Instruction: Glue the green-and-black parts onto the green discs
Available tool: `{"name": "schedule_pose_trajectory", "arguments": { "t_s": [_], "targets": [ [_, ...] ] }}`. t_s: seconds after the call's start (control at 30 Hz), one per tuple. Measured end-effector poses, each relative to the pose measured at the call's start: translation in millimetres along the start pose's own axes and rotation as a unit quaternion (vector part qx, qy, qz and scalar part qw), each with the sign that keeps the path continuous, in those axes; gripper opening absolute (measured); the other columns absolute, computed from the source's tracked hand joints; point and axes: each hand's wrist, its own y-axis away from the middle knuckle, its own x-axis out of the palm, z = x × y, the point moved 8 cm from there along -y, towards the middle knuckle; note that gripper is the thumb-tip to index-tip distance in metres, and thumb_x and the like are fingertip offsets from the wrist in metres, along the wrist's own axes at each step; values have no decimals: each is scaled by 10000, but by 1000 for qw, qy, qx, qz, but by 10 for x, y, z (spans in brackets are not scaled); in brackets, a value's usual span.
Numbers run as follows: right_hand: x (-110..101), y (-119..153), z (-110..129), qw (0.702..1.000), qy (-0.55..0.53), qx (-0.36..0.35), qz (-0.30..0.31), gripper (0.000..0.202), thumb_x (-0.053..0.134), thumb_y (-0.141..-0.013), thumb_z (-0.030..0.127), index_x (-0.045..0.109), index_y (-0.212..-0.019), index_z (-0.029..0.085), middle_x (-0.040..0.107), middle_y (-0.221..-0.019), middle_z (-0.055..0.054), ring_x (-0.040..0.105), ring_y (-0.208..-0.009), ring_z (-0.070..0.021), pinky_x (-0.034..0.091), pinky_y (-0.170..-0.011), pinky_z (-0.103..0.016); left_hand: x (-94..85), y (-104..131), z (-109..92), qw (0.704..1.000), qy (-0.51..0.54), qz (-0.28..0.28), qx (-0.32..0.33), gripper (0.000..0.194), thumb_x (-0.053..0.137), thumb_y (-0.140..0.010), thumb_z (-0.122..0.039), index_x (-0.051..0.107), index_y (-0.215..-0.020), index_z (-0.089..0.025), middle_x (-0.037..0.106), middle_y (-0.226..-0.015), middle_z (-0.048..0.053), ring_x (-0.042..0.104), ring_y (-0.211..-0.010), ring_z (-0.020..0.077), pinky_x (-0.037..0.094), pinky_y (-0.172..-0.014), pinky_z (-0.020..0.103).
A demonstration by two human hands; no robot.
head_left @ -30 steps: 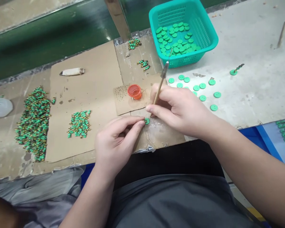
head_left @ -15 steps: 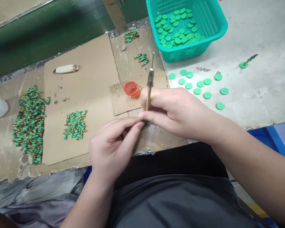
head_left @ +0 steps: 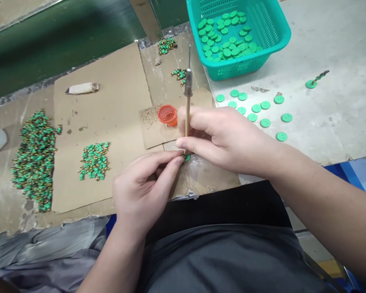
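Note:
My right hand is closed around a slim wooden-handled tool, held upright. Its upper end has a dark collar and a thin needle-like tip; the lower end points down at a small green disc on the worktop. Thumb and forefinger of my left hand are pinched together at the left edge of that disc. Whatever small piece they grip is mostly hidden by the fingertips. Just beyond my hands stands a small red cup with some clear liquid in it.
A teal basket holds many green discs, with several loose discs in front. Small green-and-gold pieces form a large pile and a smaller one on cardboard. One disc at right bears an upright dark stick.
My right hand has shifted slightly left and the tool stands more upright, showing more of the green disc. My left hand stays pinched in nearly the same place.

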Motion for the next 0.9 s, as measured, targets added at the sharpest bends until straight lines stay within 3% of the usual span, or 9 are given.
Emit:
{"name": "schedule_pose_trajectory", "arguments": {
  "t_s": [0.2,0.43,0.9],
  "targets": [
    [22,-14,25,1000,-17,-2,26,259,684,-1144,210,596,-901,210,719,-953,39,651,-824,-119,471,-750,-253,-5,1,-9,1000,-1,-3,5,111,849,-1041,-285,889,-1082,-380,889,-1094,-78,831,-977,131,646,-836,238],
    [50,-30,82,999,0,-20,46,204,665,-1148,190,601,-958,230,721,-945,36,704,-924,-147,491,-809,-245,-12,2,-30,1000,-13,-9,10,83,845,-1040,-287,884,-1048,-359,879,-1013,-72,805,-864,124,621,-757,242],
    [20,-26,44,999,-14,-14,33,190,680,-1143,215,634,-959,226,750,-972,26,737,-941,-157,513,-815,-245,-2,0,-32,1000,0,5,2,80,833,-1057,-299,878,-1077,-362,883,-1059,-76,815,-912,134,630,-805,262]
  ]
}}
